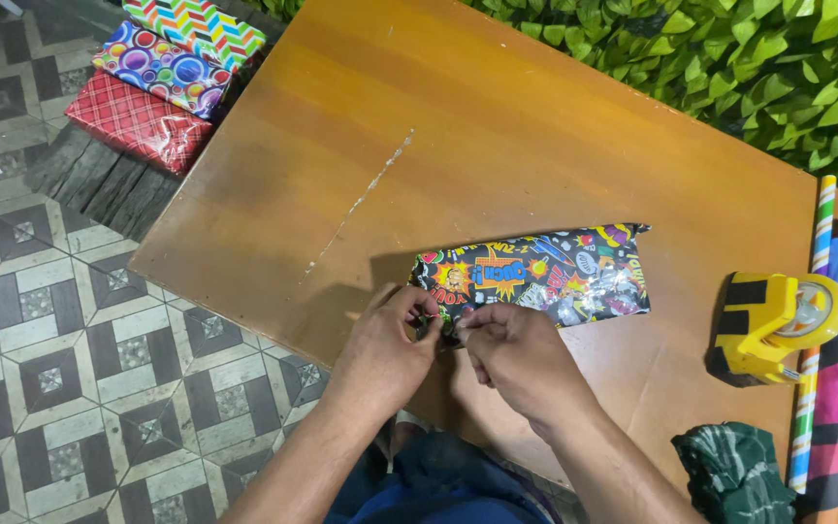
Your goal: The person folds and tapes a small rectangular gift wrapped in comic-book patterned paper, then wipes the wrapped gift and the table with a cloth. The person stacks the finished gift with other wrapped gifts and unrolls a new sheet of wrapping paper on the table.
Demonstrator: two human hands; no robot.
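Note:
A flat parcel [545, 274] wrapped in glossy black comic-print paper lies on the wooden table [458, 126], near its front edge. My left hand [385, 344] pinches the parcel's near left corner with thumb and fingers. Close beside it, my right hand [516, 354] grips the same end, fingertips pressed on the folded paper flap. The exact fold under my fingers is hidden.
A yellow tape dispenser [773, 325] stands at the right, next to striped and patterned wrapping-paper rolls [821, 320] and a dark green cloth [734, 471]. Three wrapped gifts [162, 73] are stacked on a dark bench at the far left. Leafy green wall behind; tiled floor to the left.

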